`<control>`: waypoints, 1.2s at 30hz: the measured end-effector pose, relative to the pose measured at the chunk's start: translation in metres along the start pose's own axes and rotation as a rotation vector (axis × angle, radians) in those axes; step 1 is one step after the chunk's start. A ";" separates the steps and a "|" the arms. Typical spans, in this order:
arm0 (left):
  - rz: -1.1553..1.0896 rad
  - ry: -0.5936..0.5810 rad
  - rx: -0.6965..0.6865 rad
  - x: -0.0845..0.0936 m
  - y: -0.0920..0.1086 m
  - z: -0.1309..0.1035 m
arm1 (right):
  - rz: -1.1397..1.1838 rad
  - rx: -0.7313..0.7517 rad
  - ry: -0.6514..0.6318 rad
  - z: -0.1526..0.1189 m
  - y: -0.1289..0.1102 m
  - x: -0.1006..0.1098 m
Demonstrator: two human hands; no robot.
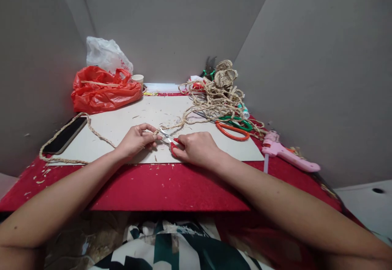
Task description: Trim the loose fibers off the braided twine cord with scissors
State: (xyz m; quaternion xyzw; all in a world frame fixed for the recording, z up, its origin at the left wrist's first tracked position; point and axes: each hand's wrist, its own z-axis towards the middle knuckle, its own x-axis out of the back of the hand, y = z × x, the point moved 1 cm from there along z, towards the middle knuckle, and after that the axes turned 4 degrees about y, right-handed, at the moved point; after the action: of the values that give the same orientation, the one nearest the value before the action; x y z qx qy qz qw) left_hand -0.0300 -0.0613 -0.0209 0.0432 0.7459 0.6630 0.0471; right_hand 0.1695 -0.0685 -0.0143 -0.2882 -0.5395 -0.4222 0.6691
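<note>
Near the front edge of a pale board (116,119), my right hand (197,149) is closed around the red handles of small scissors (166,134). Their blades point left and sit apart at the fingertips of my left hand (137,141). Thumb and fingers of that hand pinch a braided straw rope (177,129) close to the blades. From there the rope runs right to a tangled rope pile (222,88). Another braided length (101,137) loops out on the left, passing behind my left wrist. Whether both lengths are one rope is hidden by my hand.
Large scissors (234,131) with orange and green handles lie right of the board. A pink glue gun (288,153) rests on the red tabletop (171,188). At left are a phone (65,137), a red plastic bag (104,92) and a paper cup (137,79). Grey panels enclose the table.
</note>
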 end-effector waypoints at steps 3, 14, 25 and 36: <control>0.065 0.023 -0.026 -0.002 -0.002 -0.001 | -0.012 0.016 -0.031 -0.002 -0.001 0.001; -0.076 -0.034 0.036 -0.002 0.003 -0.003 | 0.029 0.009 -0.056 -0.004 -0.003 0.003; -0.090 -0.031 0.089 0.000 0.001 0.000 | 0.046 0.026 -0.123 -0.005 -0.001 0.005; 0.011 0.018 0.094 -0.007 0.005 -0.005 | 0.079 0.055 -0.120 -0.006 0.000 0.010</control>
State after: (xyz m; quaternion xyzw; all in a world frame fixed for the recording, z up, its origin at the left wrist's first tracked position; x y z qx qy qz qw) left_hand -0.0240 -0.0670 -0.0153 0.0434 0.7764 0.6278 0.0346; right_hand 0.1726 -0.0759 -0.0065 -0.3154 -0.5784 -0.3624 0.6592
